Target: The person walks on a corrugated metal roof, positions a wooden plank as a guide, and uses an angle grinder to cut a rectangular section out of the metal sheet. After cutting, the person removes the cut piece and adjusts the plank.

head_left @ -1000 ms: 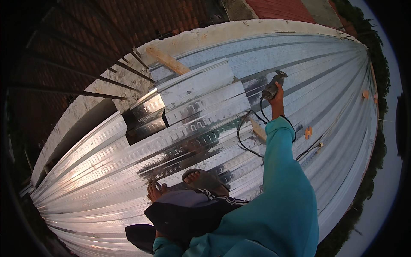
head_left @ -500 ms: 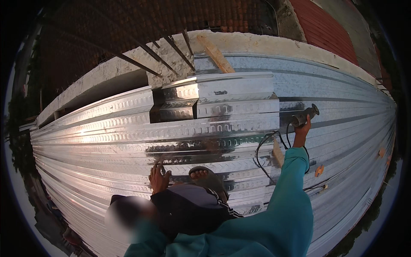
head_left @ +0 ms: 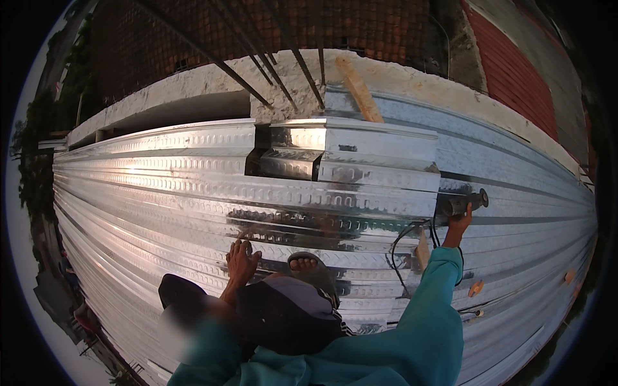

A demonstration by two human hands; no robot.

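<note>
In my right hand (head_left: pixel 459 222) is a dark angle grinder (head_left: pixel 456 204), my fingers wrapped round its body and its round head pointing right. The grinder is just right of the cut end of a shiny corrugated metal sheet (head_left: pixel 386 154); I cannot tell whether it touches the metal. A black cord (head_left: pixel 394 248) loops beside my right wrist. My left hand (head_left: pixel 241 262) rests on the ribbed metal decking, its thumb and fingers apart. Between the hands are my sandalled foot (head_left: pixel 312 265) and bent knee (head_left: pixel 283 312) in dark trousers.
A rectangular opening (head_left: pixel 286 161) breaks the decking near the concrete edge (head_left: pixel 425 74). Steel bars (head_left: pixel 290 51) rise there, beside a wooden plank (head_left: pixel 360 93). A wood block (head_left: pixel 422 252) is near the cord. Tiled and red roofs (head_left: pixel 508 71) lie beyond the edge.
The view has shifted, so the decking appears lower and farther right. My right hand has brought the grinder lower and closer to the sheet's cut end. My left hand stays on the decking.
</note>
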